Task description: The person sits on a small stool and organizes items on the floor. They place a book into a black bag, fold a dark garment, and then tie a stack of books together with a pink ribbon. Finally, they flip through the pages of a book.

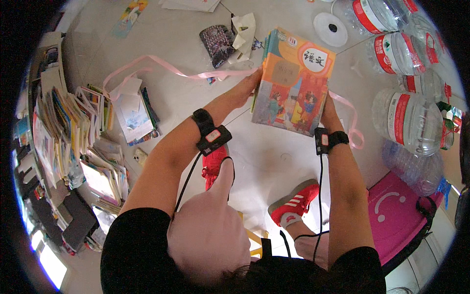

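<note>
A stack of books [293, 82] is held out in front of me above the floor, its top one a textbook with an orange, illustrated cover. My left hand [251, 86] grips the left edge of the stack, and my right hand [330, 112] holds its right edge. Most of the fingers are hidden behind or under the books. A pink ribbon [183, 74] trails over the floor to the left and disappears behind the stack. On the right side more pink ribbon [354, 114] comes out and ends in a loop.
Several large clear plastic bottles [398, 117] stand or lie at right, above a pink bag [393, 220]. Piles of books [69, 128] line the left side. A dark patterned pouch [216, 42], paper [245, 38] and a white spool [330, 29] lie on the floor beyond the stack.
</note>
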